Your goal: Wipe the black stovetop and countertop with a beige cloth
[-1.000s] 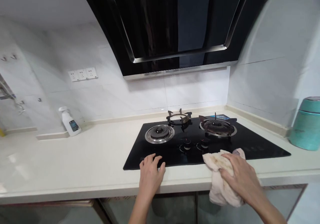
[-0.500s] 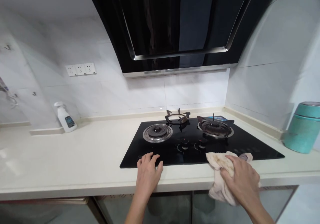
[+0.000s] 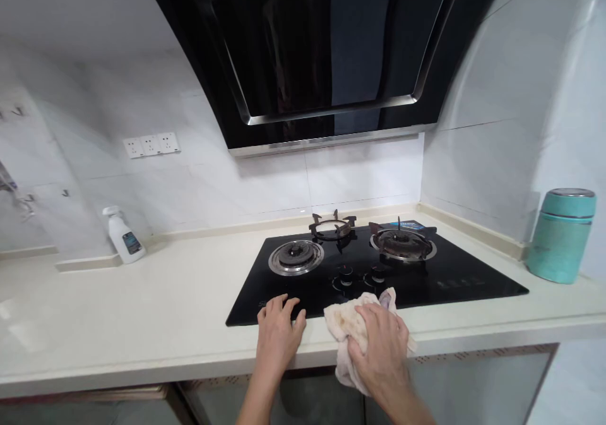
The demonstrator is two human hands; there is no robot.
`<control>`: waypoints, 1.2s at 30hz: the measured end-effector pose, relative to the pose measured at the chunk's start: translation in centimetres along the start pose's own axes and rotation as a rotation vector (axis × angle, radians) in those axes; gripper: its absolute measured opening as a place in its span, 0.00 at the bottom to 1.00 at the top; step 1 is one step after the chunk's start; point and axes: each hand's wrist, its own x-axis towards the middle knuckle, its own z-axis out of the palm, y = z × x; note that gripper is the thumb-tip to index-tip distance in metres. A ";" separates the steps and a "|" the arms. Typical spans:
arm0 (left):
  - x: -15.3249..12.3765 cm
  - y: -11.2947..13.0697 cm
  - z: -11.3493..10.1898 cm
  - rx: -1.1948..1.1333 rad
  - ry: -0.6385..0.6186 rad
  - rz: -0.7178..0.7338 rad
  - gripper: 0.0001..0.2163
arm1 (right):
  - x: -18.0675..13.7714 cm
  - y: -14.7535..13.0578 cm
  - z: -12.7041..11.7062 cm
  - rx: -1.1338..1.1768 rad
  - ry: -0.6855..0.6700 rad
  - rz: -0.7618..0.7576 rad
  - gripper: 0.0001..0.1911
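A pale, stained cloth [image 3: 348, 321] lies bunched under my right hand [image 3: 382, 346], whose fingers are closed over it. The cloth covers part of the front edge of the black gas stove [image 3: 303, 295] and hangs down past the counter's lip. My left hand [image 3: 279, 330] rests with fingers apart at the stove's front left edge, holding nothing. Behind the cloth are two control knobs [image 3: 346, 276]. The left burner [image 3: 296, 256] has no pan support on it, and a loose pan support [image 3: 333, 227] stands at the back of the stove. The right burner [image 3: 402, 244] carries its own support.
A white spray bottle [image 3: 124, 239] stands by the wall at the left. On the right of the counter [image 3: 180, 299] is a turquoise insulated jar [image 3: 562, 239]. A black range hood [image 3: 293, 52] slants low over the stove. Wall sockets [image 3: 151, 145] sit at the left.
My right hand has slid left along the stove's front edge with the cloth, closer to my left hand. My left hand has stayed in place. The view has shifted slightly.
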 end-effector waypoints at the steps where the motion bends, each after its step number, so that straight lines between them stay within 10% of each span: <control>1: 0.0 0.0 0.0 -0.002 0.000 0.000 0.13 | -0.2 -0.2 0.2 0.003 0.009 -0.006 0.26; 36: -0.4 0.3 -0.2 -0.060 0.009 0.012 0.12 | 0.0 10.0 -3.7 -0.143 -0.037 0.009 0.23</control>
